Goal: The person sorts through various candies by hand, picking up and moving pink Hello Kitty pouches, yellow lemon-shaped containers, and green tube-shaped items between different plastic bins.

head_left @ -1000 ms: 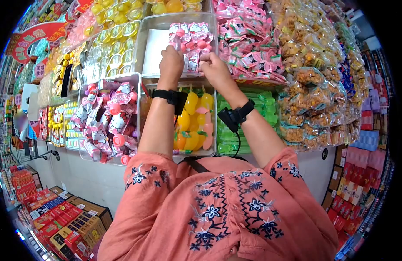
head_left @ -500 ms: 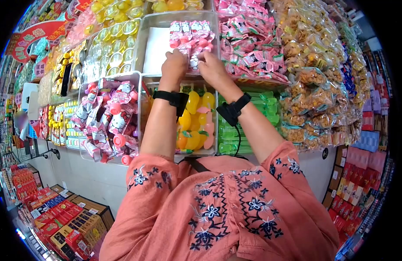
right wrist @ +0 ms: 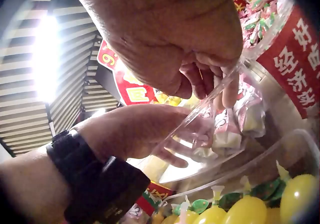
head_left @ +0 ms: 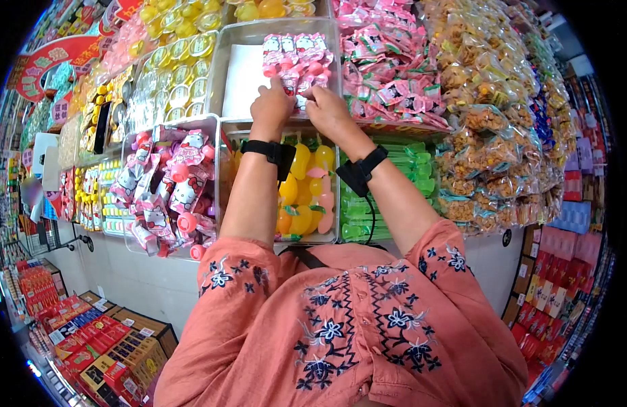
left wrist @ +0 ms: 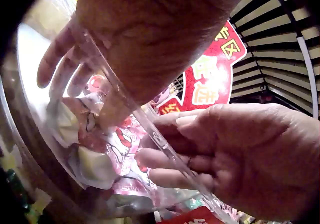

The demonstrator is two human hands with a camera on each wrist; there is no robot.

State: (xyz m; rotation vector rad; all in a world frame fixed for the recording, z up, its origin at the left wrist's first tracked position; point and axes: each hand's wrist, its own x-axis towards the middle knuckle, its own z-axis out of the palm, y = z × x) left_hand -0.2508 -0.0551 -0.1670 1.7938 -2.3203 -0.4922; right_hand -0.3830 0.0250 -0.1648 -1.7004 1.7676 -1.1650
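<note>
Pink cartoon-cat packs (head_left: 294, 46) with round pink caps stand in a row in a clear plastic bin (head_left: 272, 27), its right part. My left hand (head_left: 271, 108) reaches over the bin's front wall, fingers loosely extended at the lower packs. Across from it, my right hand (head_left: 331, 112) has its fingers at the packs' right side. In the left wrist view, the right hand's fingers (left wrist: 170, 176) are nearly straight, close to the packs (left wrist: 122, 149). Through the clear wall, the right wrist view shows the left hand's fingers (right wrist: 172, 156) beside the pack ends.
A white sheet (head_left: 243, 78) covers the bin's left part. Another bin of similar pink packs (head_left: 171, 183) stands at lower left. Yellow fruit-shaped jellies (head_left: 301, 190) and green packs (head_left: 388, 190) lie in front; pink sachets (head_left: 388, 68) fill the right neighbour.
Both hands have drawn slightly down toward the bin's front. The upper packs, tilted and partly covered before, now show as an even row.
</note>
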